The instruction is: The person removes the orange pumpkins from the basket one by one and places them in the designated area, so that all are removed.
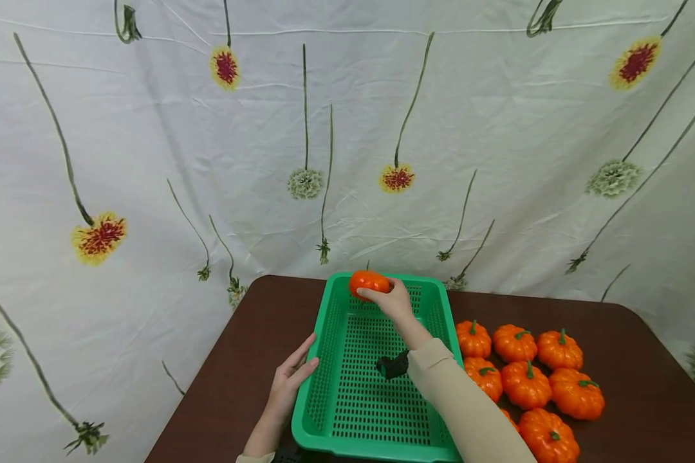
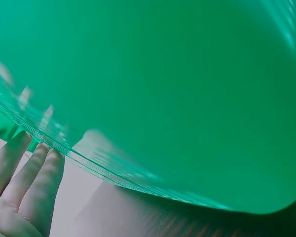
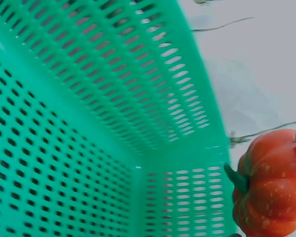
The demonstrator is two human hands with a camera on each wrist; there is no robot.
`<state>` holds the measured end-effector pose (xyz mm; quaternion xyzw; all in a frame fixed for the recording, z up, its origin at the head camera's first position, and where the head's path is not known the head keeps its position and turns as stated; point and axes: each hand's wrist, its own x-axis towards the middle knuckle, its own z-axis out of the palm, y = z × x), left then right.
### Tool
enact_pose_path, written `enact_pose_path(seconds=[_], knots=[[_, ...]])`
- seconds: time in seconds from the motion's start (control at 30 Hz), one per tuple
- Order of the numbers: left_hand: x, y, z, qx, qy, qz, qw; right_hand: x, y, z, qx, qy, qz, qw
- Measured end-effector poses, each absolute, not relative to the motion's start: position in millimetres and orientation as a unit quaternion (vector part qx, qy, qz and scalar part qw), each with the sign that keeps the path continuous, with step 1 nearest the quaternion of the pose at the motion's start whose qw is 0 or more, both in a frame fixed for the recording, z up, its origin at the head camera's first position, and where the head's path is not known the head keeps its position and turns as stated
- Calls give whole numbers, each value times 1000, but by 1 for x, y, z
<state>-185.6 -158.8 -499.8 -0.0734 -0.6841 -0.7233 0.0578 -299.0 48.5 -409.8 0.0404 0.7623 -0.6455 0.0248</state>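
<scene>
A small orange pumpkin [image 1: 369, 283] with a green stem is pinched between the thumb and fingers of my right hand [image 1: 395, 301], over the far left corner of a green plastic basket [image 1: 376, 448]. In the right wrist view the same pumpkin [image 3: 272, 185] shows beside the basket's perforated corner [image 3: 182, 190]. My left hand [image 1: 287, 379] rests against the basket's left side, fingers extended at the rim. The left wrist view shows those fingers [image 2: 39, 185] straight along the basket's outer wall [image 2: 177, 108].
Several orange pumpkins [image 1: 526, 384] sit on the dark brown table [image 1: 643, 386] right of the basket, some partly hidden by the right sleeve [image 1: 463, 405]. Behind the table hangs a white cloth [image 1: 255, 128] printed with flowers. The right wrist camera [image 1: 392, 366] overhangs the basket.
</scene>
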Motion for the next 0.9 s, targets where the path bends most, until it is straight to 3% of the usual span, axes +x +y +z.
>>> enact_pose_path(seconds=[0.33, 0.9], knots=[[-186, -160, -504, -71, -686, -722, 58, -288, 85, -373, 17, 763, -646, 16], [-186, -159, -501, -74, -691, -716, 59, -228, 171, -330, 22, 756, -649, -77]])
